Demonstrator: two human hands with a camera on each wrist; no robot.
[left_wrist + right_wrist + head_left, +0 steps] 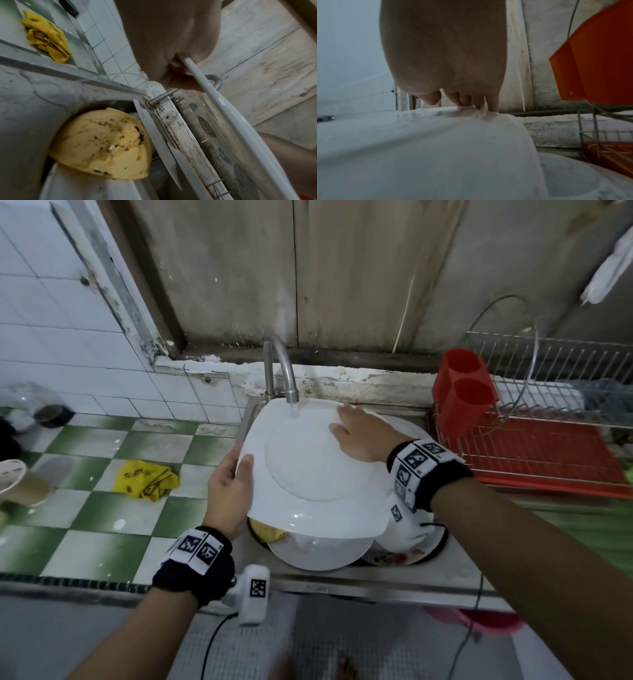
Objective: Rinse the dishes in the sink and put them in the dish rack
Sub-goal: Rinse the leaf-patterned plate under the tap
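Note:
A large white square plate (pixel 308 470) is held over the sink under the running tap (pixel 291 392). My left hand (pixel 233 484) grips its left edge, thumb on top; in the left wrist view the plate's rim (pixel 221 106) runs out from between thumb and fingers. My right hand (pixel 359 436) lies flat on the plate's far right part, fingers straight; the fingertips (pixel 493 105) touch the wet plate (pixel 436 148). Below, the sink holds more white plates (pixel 318 553), a flowered plate (pixel 404 556) and a dirty yellow bowl (pixel 102 144).
The wire dish rack (pixel 548 419) with a red tray and red cutlery holder (pixel 462 392) stands right of the sink. A yellow rag (pixel 147 479) lies on the green-and-white tiled counter. A paper cup (pixel 17 481) and a small dark bowl (pixel 51 414) sit far left.

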